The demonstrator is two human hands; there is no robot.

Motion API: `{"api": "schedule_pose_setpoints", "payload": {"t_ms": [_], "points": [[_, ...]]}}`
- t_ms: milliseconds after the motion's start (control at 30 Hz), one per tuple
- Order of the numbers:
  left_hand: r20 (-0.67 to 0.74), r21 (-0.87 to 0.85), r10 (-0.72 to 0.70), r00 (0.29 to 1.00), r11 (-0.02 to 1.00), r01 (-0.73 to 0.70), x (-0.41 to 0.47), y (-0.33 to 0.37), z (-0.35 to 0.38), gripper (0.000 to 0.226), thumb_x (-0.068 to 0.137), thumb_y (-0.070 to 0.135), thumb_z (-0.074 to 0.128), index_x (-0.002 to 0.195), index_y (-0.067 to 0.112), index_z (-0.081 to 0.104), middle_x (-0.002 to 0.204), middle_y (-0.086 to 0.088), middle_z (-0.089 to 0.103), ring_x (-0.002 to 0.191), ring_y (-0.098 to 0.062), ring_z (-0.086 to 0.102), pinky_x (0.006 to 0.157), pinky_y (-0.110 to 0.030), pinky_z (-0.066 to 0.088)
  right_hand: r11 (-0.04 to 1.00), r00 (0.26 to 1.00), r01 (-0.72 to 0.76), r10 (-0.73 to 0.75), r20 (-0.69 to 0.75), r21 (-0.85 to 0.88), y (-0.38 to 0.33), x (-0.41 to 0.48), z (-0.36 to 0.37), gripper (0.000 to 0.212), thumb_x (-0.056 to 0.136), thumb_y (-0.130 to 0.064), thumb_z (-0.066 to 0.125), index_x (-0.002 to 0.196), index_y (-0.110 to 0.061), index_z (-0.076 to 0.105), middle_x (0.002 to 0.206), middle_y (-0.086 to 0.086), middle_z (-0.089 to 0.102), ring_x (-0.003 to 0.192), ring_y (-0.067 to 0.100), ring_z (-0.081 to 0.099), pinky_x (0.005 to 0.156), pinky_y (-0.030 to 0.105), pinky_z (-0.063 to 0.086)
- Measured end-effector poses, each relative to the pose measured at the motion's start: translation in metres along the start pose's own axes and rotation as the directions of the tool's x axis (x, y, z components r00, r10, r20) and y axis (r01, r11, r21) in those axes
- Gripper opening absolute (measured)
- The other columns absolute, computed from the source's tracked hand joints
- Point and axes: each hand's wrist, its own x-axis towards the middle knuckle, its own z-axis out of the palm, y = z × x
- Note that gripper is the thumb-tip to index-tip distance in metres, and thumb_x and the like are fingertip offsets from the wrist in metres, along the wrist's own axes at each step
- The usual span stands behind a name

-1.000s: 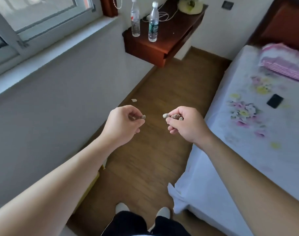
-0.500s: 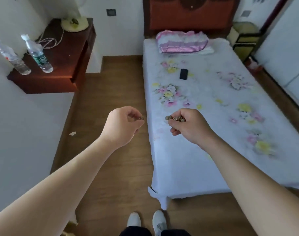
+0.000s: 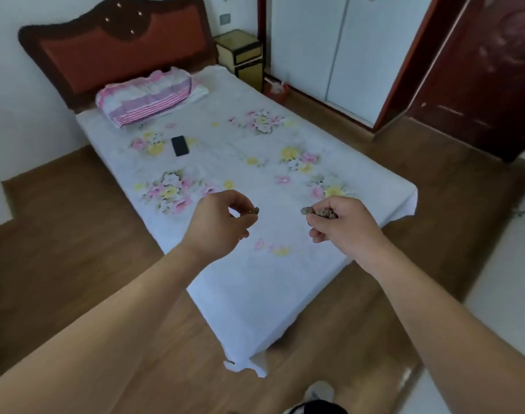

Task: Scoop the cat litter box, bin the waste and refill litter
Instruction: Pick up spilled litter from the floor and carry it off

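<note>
My left hand [image 3: 218, 227] is held out at chest height, its fingertips pinched on one small grey-brown litter clump [image 3: 254, 211]. My right hand [image 3: 343, 225] is level with it, a short gap to the right, closed around several brownish litter clumps [image 3: 319, 212] that stick out past the thumb. Both hands hover over the foot end of the bed. No litter box, scoop or bin is in view.
A bed [image 3: 255, 264] with a white flowered sheet fills the middle, with a black phone [image 3: 179, 145] and a striped pillow [image 3: 149, 98] on it. A dark red door [image 3: 479, 76] stands open at right, past white wardrobe doors [image 3: 329, 49]. Wooden floor [image 3: 61, 234] runs around the bed.
The view has swung right, from the window wall and side table to the bed and door. Both hands keep the same pose and grip on the clumps.
</note>
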Motion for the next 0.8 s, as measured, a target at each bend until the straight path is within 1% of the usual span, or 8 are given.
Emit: {"api": "schedule_pose_setpoints", "payload": {"t_ms": [100,200,267,400,500,600,667,800], "points": [[0.073,-0.018,0.045,0.996,0.999,-0.044,0.031,0.033,0.054,0.005,0.086,0.011,0.071,0.084,0.014,0.068,0.085,0.004,0.069,0.057,-0.016,0.071,0.066,-0.051,0.059,0.999,0.995,-0.04,0.041,-0.088,0.003,0.018,0.005,-0.062,0.008,0.092,-0.004,0.066,0.095,0.003,0.067,0.082,0.007,0.067,0.059,0.013,0.066,0.063,0.028,0.061],[0.129,-0.034,0.082,0.988,0.996,-0.078,0.057,0.069,0.108,0.007,0.086,0.01,0.072,0.082,0.015,0.068,0.084,0.005,0.068,0.056,-0.016,0.07,0.064,-0.053,0.058,0.995,0.979,-0.095,0.093,-0.181,-0.003,0.037,0.01,-0.125,0.007,0.091,-0.01,0.068,0.094,-0.003,0.069,0.084,0.012,0.07,0.066,0.019,0.07,0.07,0.032,0.062],[0.161,-0.045,0.104,0.981,0.994,-0.098,0.071,0.092,0.142,0.009,0.085,0.01,0.072,0.08,0.017,0.068,0.083,0.006,0.069,0.056,-0.016,0.071,0.065,-0.051,0.059,0.992,0.968,-0.126,0.117,-0.222,-0.024,0.047,0.013,-0.163,0.008,0.092,-0.012,0.067,0.095,-0.006,0.069,0.083,0.01,0.072,0.07,0.021,0.072,0.073,0.033,0.062],[0.236,-0.035,0.132,0.963,0.991,-0.127,0.097,0.133,0.198,0.007,0.085,0.01,0.072,0.081,0.015,0.069,0.083,0.004,0.07,0.056,-0.018,0.071,0.068,-0.049,0.059,0.985,0.938,-0.17,0.15,-0.311,-0.036,0.064,0.024,-0.221,0.006,0.092,-0.015,0.067,0.096,-0.012,0.069,0.082,0.005,0.072,0.069,0.014,0.072,0.062,0.021,0.06],[0.282,-0.031,0.157,0.946,0.987,-0.155,0.123,0.16,0.236,0.005,0.084,0.009,0.071,0.082,0.014,0.069,0.083,0.004,0.07,0.056,-0.018,0.07,0.067,-0.051,0.059,0.98,0.918,-0.196,0.176,-0.356,-0.021,0.075,0.038,-0.257,0.002,0.092,-0.016,0.068,0.091,-0.018,0.068,0.08,0.002,0.071,0.067,0.008,0.071,0.057,0.015,0.055],[0.33,-0.034,0.177,0.927,0.984,-0.176,0.154,0.183,0.275,0.008,0.085,0.01,0.071,0.08,0.017,0.069,0.082,0.006,0.069,0.056,-0.019,0.07,0.067,-0.052,0.059,0.976,0.899,-0.218,0.195,-0.393,-0.014,0.087,0.058,-0.292,0.004,0.092,-0.018,0.068,0.089,-0.02,0.069,0.075,-0.002,0.072,0.069,0.011,0.072,0.066,0.022,0.06],[0.352,-0.033,0.196,0.915,0.98,-0.197,0.179,0.197,0.301,0.01,0.085,0.01,0.071,0.079,0.018,0.068,0.083,0.006,0.07,0.055,-0.019,0.07,0.066,-0.052,0.059,0.973,0.888,-0.231,0.206,-0.411,-0.012,0.095,0.075,-0.315,0.002,0.092,-0.018,0.068,0.092,-0.02,0.069,0.076,-0.003,0.071,0.069,0.011,0.072,0.068,0.024,0.061],[0.391,-0.011,0.237,0.89,0.967,-0.253,0.238,0.225,0.354,0.009,0.086,0.015,0.073,0.082,0.021,0.068,0.085,0.005,0.07,0.056,-0.016,0.071,0.069,-0.044,0.062,0.965,0.857,-0.264,0.232,-0.46,-0.007,0.109,0.125,-0.361,0.003,0.091,-0.019,0.069,0.091,-0.022,0.069,0.078,-0.002,0.071,0.069,0.011,0.072,0.071,0.03,0.062]]}}
